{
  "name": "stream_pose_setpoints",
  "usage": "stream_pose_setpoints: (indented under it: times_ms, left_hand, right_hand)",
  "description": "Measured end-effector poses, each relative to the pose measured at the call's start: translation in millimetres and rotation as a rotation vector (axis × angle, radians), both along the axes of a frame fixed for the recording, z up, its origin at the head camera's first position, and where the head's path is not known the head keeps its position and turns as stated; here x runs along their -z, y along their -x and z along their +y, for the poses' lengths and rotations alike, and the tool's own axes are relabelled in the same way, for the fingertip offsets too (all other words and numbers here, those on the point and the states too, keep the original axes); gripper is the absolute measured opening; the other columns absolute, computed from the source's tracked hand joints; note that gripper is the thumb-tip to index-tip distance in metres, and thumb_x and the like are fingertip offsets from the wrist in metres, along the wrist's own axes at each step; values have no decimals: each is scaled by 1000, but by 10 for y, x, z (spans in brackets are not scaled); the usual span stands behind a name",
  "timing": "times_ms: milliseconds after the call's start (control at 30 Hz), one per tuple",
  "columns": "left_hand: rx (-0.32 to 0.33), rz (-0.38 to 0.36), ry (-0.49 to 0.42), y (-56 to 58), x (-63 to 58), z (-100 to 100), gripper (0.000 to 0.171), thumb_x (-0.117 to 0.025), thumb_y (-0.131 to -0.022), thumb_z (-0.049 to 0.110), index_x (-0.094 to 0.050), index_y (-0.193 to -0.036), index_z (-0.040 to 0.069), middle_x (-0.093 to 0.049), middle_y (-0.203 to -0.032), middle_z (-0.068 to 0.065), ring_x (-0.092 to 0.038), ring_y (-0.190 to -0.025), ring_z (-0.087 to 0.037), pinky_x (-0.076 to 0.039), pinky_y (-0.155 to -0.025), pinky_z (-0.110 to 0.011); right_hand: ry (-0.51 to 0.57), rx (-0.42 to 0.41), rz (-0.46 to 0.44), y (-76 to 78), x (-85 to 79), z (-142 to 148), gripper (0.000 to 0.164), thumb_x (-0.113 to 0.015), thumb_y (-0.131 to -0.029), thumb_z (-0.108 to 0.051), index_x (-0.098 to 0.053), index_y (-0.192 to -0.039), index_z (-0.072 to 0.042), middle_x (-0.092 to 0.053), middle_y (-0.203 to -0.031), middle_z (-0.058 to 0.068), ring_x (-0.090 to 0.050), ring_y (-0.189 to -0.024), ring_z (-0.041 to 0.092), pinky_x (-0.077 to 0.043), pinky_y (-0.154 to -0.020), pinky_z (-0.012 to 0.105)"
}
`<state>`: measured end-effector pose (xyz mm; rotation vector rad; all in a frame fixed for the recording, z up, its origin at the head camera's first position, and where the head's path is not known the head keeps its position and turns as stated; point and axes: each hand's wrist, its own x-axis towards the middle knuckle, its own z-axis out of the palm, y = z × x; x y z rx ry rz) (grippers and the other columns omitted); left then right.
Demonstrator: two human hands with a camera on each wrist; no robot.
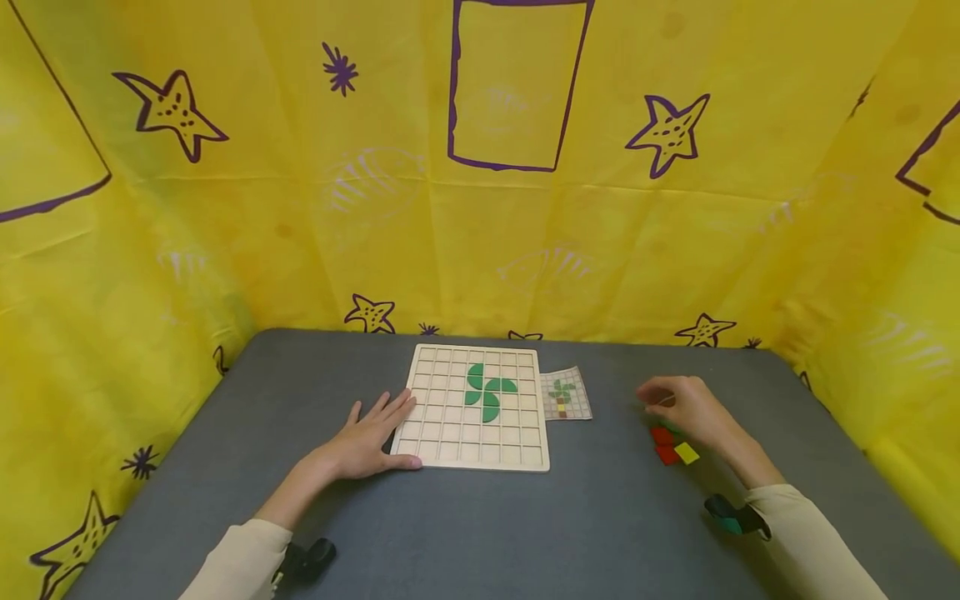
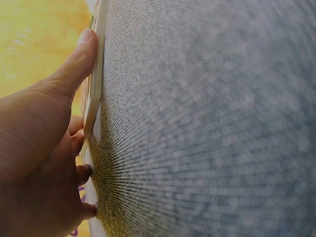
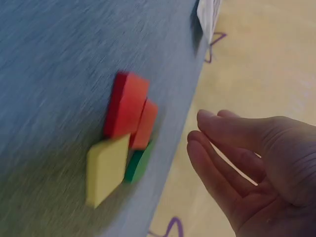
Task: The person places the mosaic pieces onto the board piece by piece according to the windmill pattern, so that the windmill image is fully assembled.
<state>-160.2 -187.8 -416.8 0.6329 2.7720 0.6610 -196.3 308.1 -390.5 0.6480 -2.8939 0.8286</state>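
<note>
A wooden grid board [image 1: 457,446] lies on the table with several green quarter-round pieces [image 1: 491,407] in a pinwheel on it. My left hand [image 1: 372,442] rests at the board's left edge, fingers spread and fairly straight, thumb at the near left corner. In the left wrist view the thumb [image 2: 81,54] touches the board's rim [image 2: 100,59]. Above a small group of loose pieces hovers my right hand [image 1: 686,408], fingers loosely bent, no piece visible between the fingertips. Under it lie two red pieces [image 3: 126,106], a yellow square [image 3: 107,170] and a green piece [image 3: 139,162].
A printed pattern card [image 1: 577,404] lies against the board's right side, showing a green pinwheel above a yellow and a brownish square. Yellow patterned cloth [image 1: 465,250] stands behind and beside the grey table [image 1: 480,533]. Dark straps sit at both wrists.
</note>
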Motion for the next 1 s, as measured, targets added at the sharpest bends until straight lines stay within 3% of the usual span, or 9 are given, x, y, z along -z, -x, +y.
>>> stream_pose_setpoints:
  times_ms: [233,533,1000]
  left_hand:
    - [-1,0,-2,-1,24,-10,99,-68,-84,58,-24,-156,6,-17,-163,-14,-9,-147,-44,2,-109,-71]
    - [-3,0,-1,1,37,-11,99,-69,-84,57,-24,-156,6,-16,-162,-14,-9,-147,-45,3,-109,-71]
    - [-14,-4,1,15,60,-8,100,-69,-83,58,-23,-156,8,-16,-163,-12,-8,-147,-43,4,-109,-70]
  right_hand:
    - [-14,-38,1,-69,39,209,26,-73,-81,7,-70,-107,5,-72,-97,15,-69,-85,30,-58,-70,34]
    - [-34,-55,-112,-132,77,342,30,-72,-80,8,-68,-110,7,-70,-104,21,-70,-89,37,-58,-71,38]
    - [-49,9,-49,-121,133,333,26,-76,-79,5,-72,-104,2,-73,-97,13,-69,-87,32,-57,-69,39]
